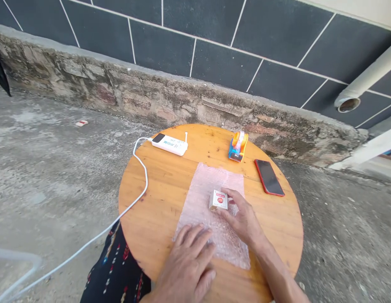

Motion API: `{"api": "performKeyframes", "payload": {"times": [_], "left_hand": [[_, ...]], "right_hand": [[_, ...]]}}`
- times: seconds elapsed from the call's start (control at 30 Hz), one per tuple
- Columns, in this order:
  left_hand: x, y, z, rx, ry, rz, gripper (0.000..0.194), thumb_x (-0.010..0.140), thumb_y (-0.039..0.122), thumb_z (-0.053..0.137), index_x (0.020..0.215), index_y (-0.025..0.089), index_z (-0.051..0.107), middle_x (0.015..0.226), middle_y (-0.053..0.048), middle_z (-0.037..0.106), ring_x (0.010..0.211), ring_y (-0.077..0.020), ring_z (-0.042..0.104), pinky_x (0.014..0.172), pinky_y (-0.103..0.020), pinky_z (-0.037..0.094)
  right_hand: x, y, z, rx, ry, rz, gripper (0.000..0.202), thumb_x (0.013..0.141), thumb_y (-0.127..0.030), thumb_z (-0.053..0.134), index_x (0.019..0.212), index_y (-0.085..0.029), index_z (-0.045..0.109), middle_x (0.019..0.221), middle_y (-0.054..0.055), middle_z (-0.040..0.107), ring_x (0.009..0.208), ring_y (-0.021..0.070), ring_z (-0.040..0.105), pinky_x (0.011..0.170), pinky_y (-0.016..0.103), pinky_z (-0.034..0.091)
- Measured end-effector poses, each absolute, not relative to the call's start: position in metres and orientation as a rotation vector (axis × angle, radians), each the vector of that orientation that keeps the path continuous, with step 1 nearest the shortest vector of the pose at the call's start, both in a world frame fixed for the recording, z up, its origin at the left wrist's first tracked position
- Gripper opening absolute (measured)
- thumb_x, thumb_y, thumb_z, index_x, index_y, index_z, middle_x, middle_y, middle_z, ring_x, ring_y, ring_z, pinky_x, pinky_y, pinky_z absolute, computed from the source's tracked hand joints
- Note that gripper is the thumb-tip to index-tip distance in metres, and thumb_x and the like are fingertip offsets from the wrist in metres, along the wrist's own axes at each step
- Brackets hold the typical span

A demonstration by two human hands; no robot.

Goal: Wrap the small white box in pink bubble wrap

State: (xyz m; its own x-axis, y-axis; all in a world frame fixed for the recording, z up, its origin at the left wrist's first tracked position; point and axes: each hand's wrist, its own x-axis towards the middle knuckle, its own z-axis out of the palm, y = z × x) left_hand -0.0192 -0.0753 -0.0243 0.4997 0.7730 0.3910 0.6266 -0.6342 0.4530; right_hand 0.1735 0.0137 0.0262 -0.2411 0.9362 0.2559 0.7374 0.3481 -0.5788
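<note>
1. Near the centre of the frame, a small white carton [218,200] sits over a sheet of pinkish bubble wrap [198,198], which is spread on a round wooden table [151,193].
2. As for progress, the work looks to be at an early stage: the sheet is laid out and the carton placed on its middle, but no edge is yet folded over it and no tape shows on either.
3. The carton looks squared and closed, its pale top printed with a red round emblem and a red band of lettering too small to read; its lower side is tan. What it contains cannot be told.
4. Right of centre, the right hand [246,221] is partly closed, pinching the carton between thumb and fingers.
5. At bottom centre, the left hand [191,269] lies palm down, fingers loosely spread by the sheet's lower left edge, gripping nothing visible.
6. Toward the upper right stand a yellow-and-blue tape dispenser [237,148] and a red-edged smartphone [269,177], both apart from the sheet.
</note>
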Motion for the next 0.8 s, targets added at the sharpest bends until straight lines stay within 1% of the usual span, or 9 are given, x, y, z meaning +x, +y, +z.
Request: {"api": "performKeyframes", "payload": {"times": [0.13, 0.27, 0.4, 0.63, 0.73, 0.8], "left_hand": [[-0.019, -0.075, -0.024, 2.501, 1.182, 0.853, 0.033, 0.083, 0.029, 0.055, 0.115, 0.023, 0.058, 0.133, -0.005, 0.053, 0.124, -0.0283, 0.042, 0.105, -0.050, 0.031], [-0.020, -0.075, -0.019, 2.510, 1.193, 0.832, 0.033, 0.083, 0.029, 0.055, 0.115, 0.023, 0.057, 0.134, -0.003, 0.052, 0.124, -0.0276, 0.042, 0.106, -0.050, 0.030], [-0.020, -0.075, -0.013, 2.518, 1.184, 0.801, 0.032, 0.083, 0.029, 0.055, 0.114, 0.022, 0.058, 0.133, -0.003, 0.053, 0.123, -0.0274, 0.043, 0.105, -0.049, 0.032], [-0.020, -0.077, -0.010, 2.494, 1.188, 0.774, 0.031, 0.084, 0.027, 0.053, 0.115, 0.021, 0.057, 0.134, -0.004, 0.053, 0.124, -0.0275, 0.042, 0.106, -0.050, 0.030], [-0.020, -0.077, -0.007, 2.473, 1.175, 0.756, 0.032, 0.084, 0.026, 0.053, 0.115, 0.021, 0.057, 0.133, -0.005, 0.053, 0.125, -0.0278, 0.042, 0.107, -0.052, 0.030], [-0.020, -0.077, -0.005, 2.457, 1.169, 0.756, 0.032, 0.083, 0.025, 0.054, 0.115, 0.021, 0.057, 0.132, -0.005, 0.054, 0.125, -0.0279, 0.042, 0.106, -0.052, 0.030]], "right_hand": [[0.175, 0.015, 0.023, -1.420, -2.081, 0.449, 0.045, 0.080, -0.025, 0.061, 0.123, -0.022, 0.050, 0.123, 0.008, 0.058, 0.103, 0.0241, 0.060, 0.087, 0.040, 0.049], [0.174, 0.014, 0.023, -1.401, -2.087, 0.440, 0.043, 0.080, -0.026, 0.060, 0.122, -0.022, 0.050, 0.123, 0.008, 0.058, 0.105, 0.0239, 0.059, 0.088, 0.040, 0.050], [0.175, 0.014, 0.023, -1.391, -2.089, 0.406, 0.043, 0.080, -0.025, 0.061, 0.121, -0.022, 0.052, 0.122, 0.009, 0.059, 0.107, 0.0247, 0.059, 0.088, 0.041, 0.050], [0.174, 0.013, 0.023, -1.376, -2.123, 0.399, 0.043, 0.081, -0.024, 0.060, 0.123, -0.021, 0.051, 0.122, 0.010, 0.058, 0.111, 0.0247, 0.057, 0.091, 0.042, 0.049], [0.174, 0.014, 0.024, -1.372, -2.155, 0.356, 0.043, 0.082, -0.026, 0.059, 0.123, -0.020, 0.050, 0.122, 0.011, 0.058, 0.112, 0.0253, 0.056, 0.093, 0.043, 0.047], [0.177, 0.011, 0.026, -1.361, -2.162, 0.286, 0.045, 0.082, -0.030, 0.060, 0.125, -0.020, 0.050, 0.126, 0.012, 0.055, 0.117, 0.0268, 0.052, 0.097, 0.045, 0.044]]}}
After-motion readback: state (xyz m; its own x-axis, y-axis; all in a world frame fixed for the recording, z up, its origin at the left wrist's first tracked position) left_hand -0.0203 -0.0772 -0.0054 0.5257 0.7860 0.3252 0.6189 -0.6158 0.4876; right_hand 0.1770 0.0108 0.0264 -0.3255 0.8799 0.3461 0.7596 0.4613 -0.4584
